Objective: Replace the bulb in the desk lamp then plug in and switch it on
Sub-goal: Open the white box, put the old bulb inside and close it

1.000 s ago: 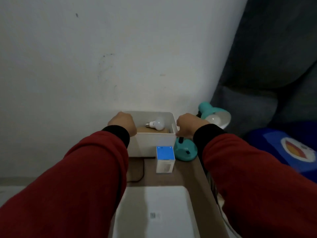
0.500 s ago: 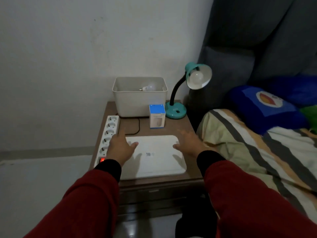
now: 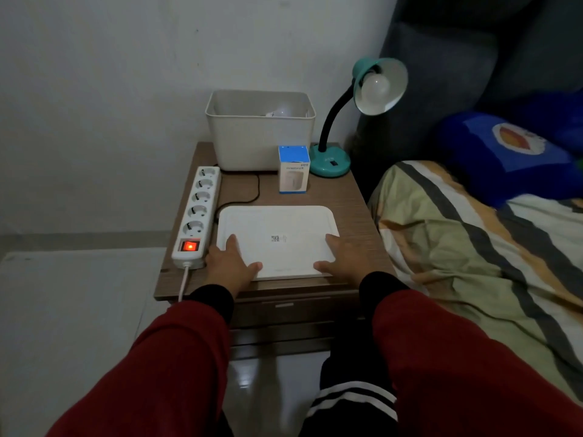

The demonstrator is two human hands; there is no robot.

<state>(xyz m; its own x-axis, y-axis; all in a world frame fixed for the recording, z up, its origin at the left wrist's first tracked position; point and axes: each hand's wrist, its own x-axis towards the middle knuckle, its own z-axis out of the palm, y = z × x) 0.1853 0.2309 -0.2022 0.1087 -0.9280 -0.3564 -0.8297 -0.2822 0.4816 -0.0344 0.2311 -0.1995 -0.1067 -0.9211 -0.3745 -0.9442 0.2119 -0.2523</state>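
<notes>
A teal desk lamp [image 3: 331, 162] stands at the back right of the bedside table [image 3: 350, 203], its shade turned toward me with an unlit bulb [image 3: 375, 89] in it. A second white bulb [image 3: 280, 111] lies inside the white bin [image 3: 252, 140] at the back. The lamp's black cord [image 3: 252, 197] runs across the table. A white power strip [image 3: 197, 212] with a glowing red switch lies along the left edge. My left hand [image 3: 230, 263] and my right hand [image 3: 340, 257] rest flat, fingers spread, on the near corners of the white tray [image 3: 277, 228].
A small blue-and-white box [image 3: 293, 168] stands between the bin and the lamp base. The bed with a striped blanket [image 3: 473, 247] and a blue pillow [image 3: 511, 146] lies close on the right. The wall is behind the table, the floor to the left.
My hands came off the sides of the white bin and drew back onto the tray's near corners. My view pulled back and tilted down, bringing the whole table into view.
</notes>
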